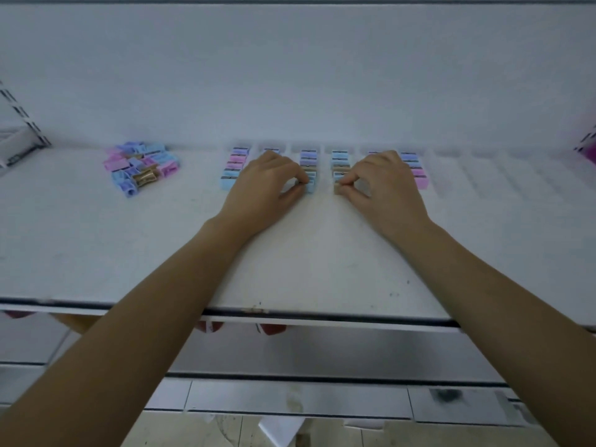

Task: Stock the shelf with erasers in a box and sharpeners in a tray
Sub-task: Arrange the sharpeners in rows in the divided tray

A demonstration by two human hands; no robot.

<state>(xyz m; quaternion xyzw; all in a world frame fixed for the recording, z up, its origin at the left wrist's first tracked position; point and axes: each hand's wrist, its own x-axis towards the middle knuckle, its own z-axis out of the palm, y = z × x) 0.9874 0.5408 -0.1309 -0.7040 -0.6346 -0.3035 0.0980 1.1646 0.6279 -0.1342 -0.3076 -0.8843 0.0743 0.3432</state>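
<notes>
Several rows of small pastel sharpeners (233,171) stand in a clear slotted tray (458,169) at the back of the white shelf (306,253). My left hand (264,195) pinches a small sharpener (300,184) at the front end of a middle row. My right hand (383,188) pinches a tan sharpener (339,188) at the front of the neighbouring row. A loose heap of pink, blue, purple and gold sharpeners (142,167) lies on the shelf to the left. My hands hide parts of two rows.
The tray's right slots (516,175) hold nothing. A white box edge (16,146) and a slotted upright (22,114) stand at the far left. Something pink (587,146) shows at the right edge. Lower shelves (290,398) lie below the front lip.
</notes>
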